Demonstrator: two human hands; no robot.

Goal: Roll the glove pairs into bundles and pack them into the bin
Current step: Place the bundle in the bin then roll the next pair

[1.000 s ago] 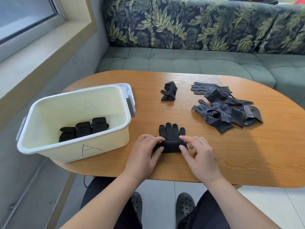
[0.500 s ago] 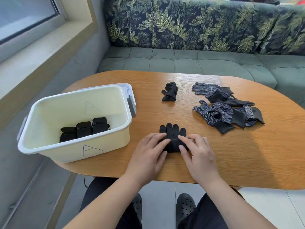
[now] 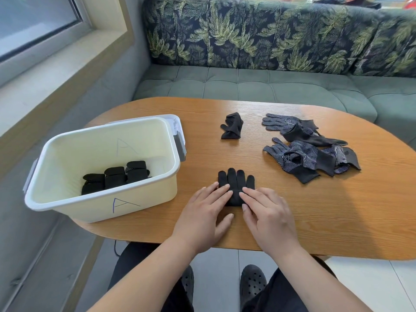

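We press left hand (image 3: pixel 202 215) and right hand (image 3: pixel 269 216), fingers flat and unclenched, onto black glove pair (image 3: pixel 236 180) near table (image 3: pixel 315 210) front edge; bin (image 3: pixel 146 199) at left holds three bundles (image 3: pixel 114 177).

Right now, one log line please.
step: rolling black gloves | left hand: flat on gloves | right hand: flat on gloves | bin: three bundles | table: loose gloves at right

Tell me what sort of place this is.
Probably a home sitting nook or lounge corner: a cushioned bench sofa with a leaf-print back runs behind an oval wooden table, and a window with a deep sill is at the left.
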